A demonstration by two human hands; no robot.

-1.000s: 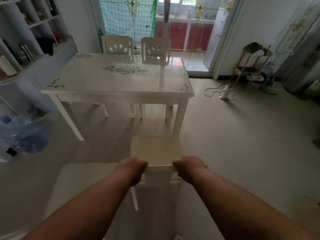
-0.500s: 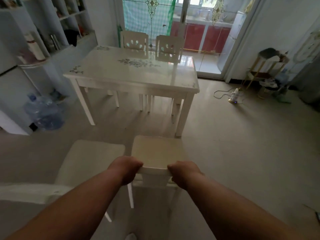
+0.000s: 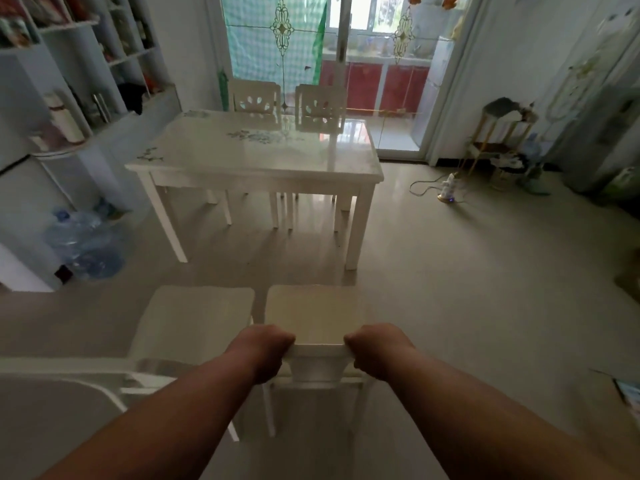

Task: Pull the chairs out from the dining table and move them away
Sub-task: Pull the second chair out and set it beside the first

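Head view: left hand [image 3: 263, 351] and right hand [image 3: 375, 351] each keep a closed grip on the chair [image 3: 313, 317] back at 6 o'clock, well clear of the surface [image 3: 256, 157]. Risk: its legs striking the adjacent chair [image 3: 194, 317] at 9 o'clock.

Setting was a home, the dining area of a lived-in flat. A white dining table [image 3: 256, 157] with painted flowers on its glossy surface stood on a tiled floor [image 3: 485, 289], matching cut-out chairs [image 3: 254, 98] behind it. Glass sliding doors [image 3: 284, 46] with ornamental gilt patterns opened onto a kitchen with red cabinets [image 3: 370, 81]. Open shelving [image 3: 86, 64] held household items; water jugs [image 3: 86, 244] lay below; a power strip [image 3: 448, 188] trailed across the floor.
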